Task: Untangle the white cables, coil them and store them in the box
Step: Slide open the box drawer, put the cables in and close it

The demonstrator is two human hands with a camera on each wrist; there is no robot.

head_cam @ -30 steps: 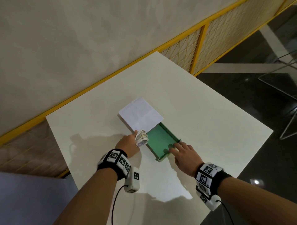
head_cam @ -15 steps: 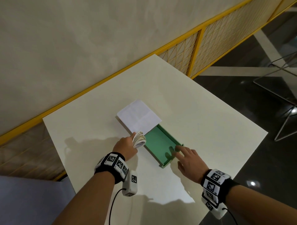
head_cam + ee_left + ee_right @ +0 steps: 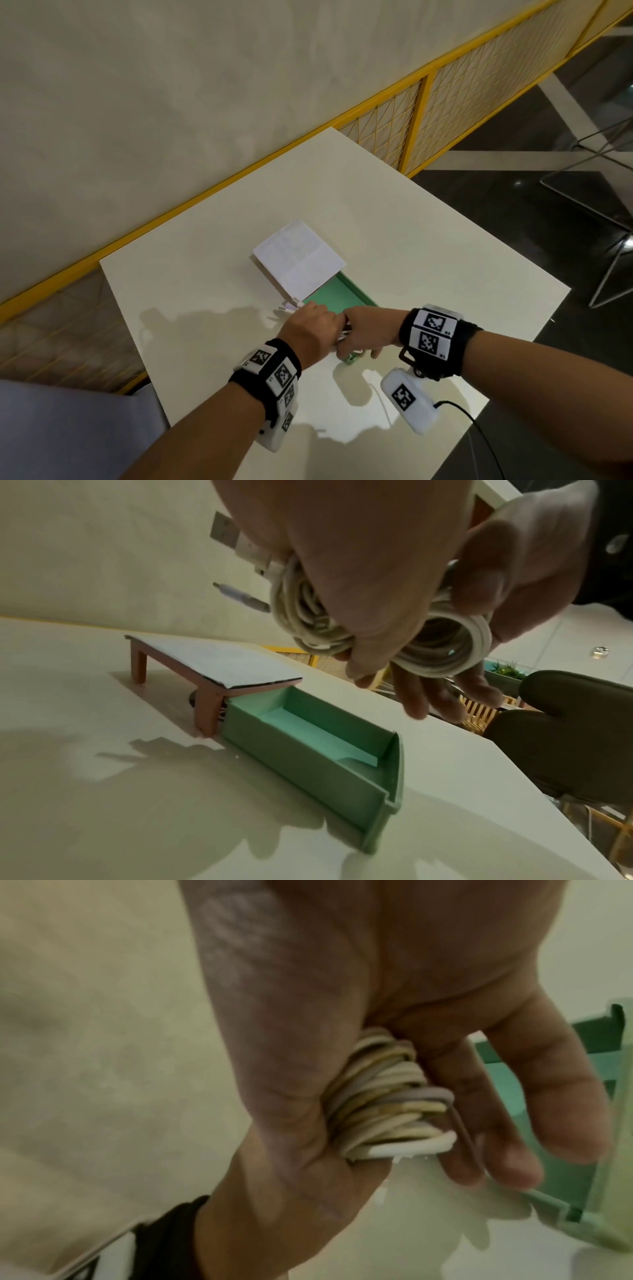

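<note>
A coil of white cables (image 3: 445, 647) hangs just above the near end of the open green drawer (image 3: 308, 764). My left hand (image 3: 359, 574) grips the coil from above, and two plugs stick out to the left. My right hand (image 3: 534, 547) pinches the coil's other side with thumb and fingers. In the head view both hands, left hand (image 3: 308, 329) and right hand (image 3: 366, 334), meet over the drawer (image 3: 346, 294) and hide most of the coil. The right wrist view shows the coil (image 3: 383, 1104) squeezed between the left hand (image 3: 274, 1096) and my right hand (image 3: 514, 1096). The drawer's inside is bare.
The drawer slides out of a small box with a white top (image 3: 298, 260) on brown legs. All stands on a white table (image 3: 411, 240). A yellow mesh railing (image 3: 411, 120) runs behind it. Metal chair legs (image 3: 599, 205) stand on the dark floor to the right.
My right hand left the drawer's front edge and came across to grip the coil. My left hand carried the coil rightward from beside the drawer to above its near end.
</note>
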